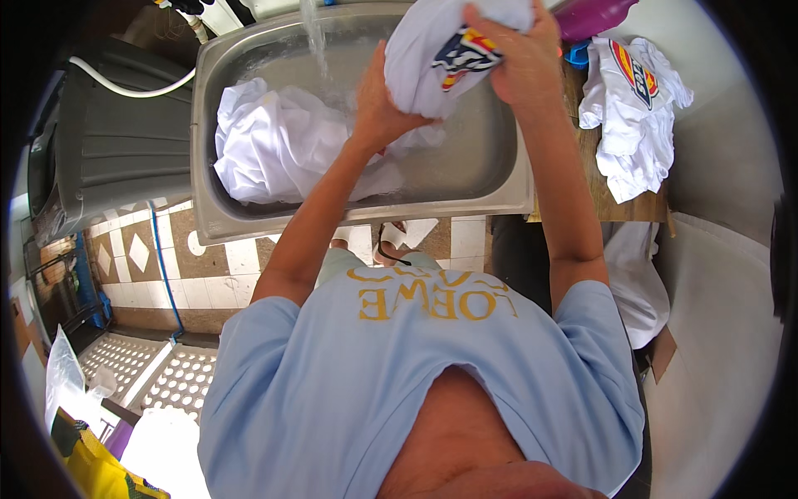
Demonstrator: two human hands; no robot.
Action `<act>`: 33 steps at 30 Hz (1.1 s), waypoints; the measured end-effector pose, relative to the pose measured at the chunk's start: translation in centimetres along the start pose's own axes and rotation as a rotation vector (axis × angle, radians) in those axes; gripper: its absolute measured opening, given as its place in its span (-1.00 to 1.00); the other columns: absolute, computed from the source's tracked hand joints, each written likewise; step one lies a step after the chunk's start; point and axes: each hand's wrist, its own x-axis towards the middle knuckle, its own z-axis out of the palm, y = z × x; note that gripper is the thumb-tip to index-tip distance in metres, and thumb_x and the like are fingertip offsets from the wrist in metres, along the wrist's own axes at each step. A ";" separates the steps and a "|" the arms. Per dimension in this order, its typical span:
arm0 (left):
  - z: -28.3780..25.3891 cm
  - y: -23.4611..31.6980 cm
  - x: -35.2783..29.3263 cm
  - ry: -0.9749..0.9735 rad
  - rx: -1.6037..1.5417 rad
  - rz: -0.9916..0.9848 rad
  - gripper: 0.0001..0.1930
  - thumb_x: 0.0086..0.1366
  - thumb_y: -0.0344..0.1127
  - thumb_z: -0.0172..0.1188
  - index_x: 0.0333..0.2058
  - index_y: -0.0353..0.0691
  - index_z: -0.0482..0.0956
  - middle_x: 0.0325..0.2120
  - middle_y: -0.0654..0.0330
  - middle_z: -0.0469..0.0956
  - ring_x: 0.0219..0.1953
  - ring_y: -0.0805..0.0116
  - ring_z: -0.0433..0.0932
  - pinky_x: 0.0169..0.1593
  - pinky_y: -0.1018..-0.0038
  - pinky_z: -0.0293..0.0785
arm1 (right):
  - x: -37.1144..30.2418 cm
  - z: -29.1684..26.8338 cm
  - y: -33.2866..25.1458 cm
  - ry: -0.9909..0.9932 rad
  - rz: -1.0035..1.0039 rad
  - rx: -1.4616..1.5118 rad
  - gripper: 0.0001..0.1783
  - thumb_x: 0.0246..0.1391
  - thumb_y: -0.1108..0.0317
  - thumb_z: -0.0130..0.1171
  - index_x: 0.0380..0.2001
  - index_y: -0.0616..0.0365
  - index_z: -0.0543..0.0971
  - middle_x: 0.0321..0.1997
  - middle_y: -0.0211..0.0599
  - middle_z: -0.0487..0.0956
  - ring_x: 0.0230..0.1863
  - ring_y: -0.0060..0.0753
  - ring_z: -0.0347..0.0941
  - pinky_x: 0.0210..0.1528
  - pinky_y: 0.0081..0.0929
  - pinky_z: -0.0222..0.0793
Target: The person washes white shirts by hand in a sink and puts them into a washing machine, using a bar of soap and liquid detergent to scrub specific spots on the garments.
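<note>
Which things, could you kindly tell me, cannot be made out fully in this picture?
Head view: the source of the running water, cut off by the upper edge.
Head view: the far end of the white bundle, cut off by the same edge.
Head view: the floor of the sink under the white cloth pile, which hides it.
Head view: part of the yellow item, cut off at the dark rim.

Under the near edge of the metal sink (249,229) lies a floor (191,266) of brown and white tiles, some set as diamonds. A dark grey ribbed plastic bin (125,125) stands beside the sink's left edge. At its right edge is a wooden worktop (648,205), with a pale wall (736,137) beyond. White perforated panels (179,378) lie at lower left, in bright light.
</note>
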 end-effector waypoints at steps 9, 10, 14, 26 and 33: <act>-0.1 4.8 5.2 0.411 -0.338 0.143 -0.55 -0.08 -0.43 0.31 -0.14 -0.25 0.45 -0.23 0.08 0.54 -0.18 0.20 0.54 -0.09 0.39 0.44 | -4.8 -5.9 4.6 0.487 0.036 0.564 -0.31 0.20 -0.22 -0.27 0.13 0.11 0.31 0.13 -0.24 0.40 0.15 -0.11 0.31 0.22 0.04 0.15; 0.0 5.2 5.7 0.450 -0.297 0.230 -0.55 -0.10 -0.43 0.31 -0.15 -0.25 0.45 -0.23 0.07 0.53 -0.18 0.17 0.53 -0.10 0.38 0.43 | -5.5 -6.2 7.6 0.400 0.138 0.720 -0.29 0.18 -0.25 -0.30 0.15 0.07 0.30 0.18 -0.24 0.36 0.20 -0.08 0.26 0.24 0.10 0.08; 1.6 9.1 5.2 0.351 -0.221 0.389 -0.52 -0.16 -0.41 0.31 -0.16 -0.22 0.45 -0.28 0.06 0.48 -0.22 0.08 0.47 -0.11 0.38 0.40 | -7.8 -3.4 15.5 0.074 0.404 1.152 -0.20 0.10 -0.35 -0.30 0.27 -0.11 0.14 0.33 -0.30 0.15 0.34 -0.07 0.02 0.25 0.22 -0.04; -4.5 3.4 -5.0 -0.097 -0.657 -0.249 -0.18 -0.12 -0.40 0.41 0.16 -0.10 0.22 0.19 0.11 0.14 0.19 0.18 0.21 0.11 0.25 0.32 | -3.2 -4.7 13.7 0.127 0.137 0.729 -0.13 -0.03 -0.38 -0.03 0.16 0.05 0.26 0.15 -0.12 0.36 0.15 -0.11 0.31 0.12 -0.15 0.33; -3.8 1.9 -2.6 0.079 -1.625 -0.931 -0.35 0.06 -0.24 0.34 0.14 -0.11 0.29 0.08 0.10 0.33 0.10 0.24 0.35 0.03 0.35 0.41 | -4.0 -1.5 12.5 -0.191 0.033 0.486 -0.19 0.00 -0.29 0.04 0.14 0.09 0.28 0.13 -0.15 0.39 0.12 -0.21 0.36 0.11 -0.20 0.34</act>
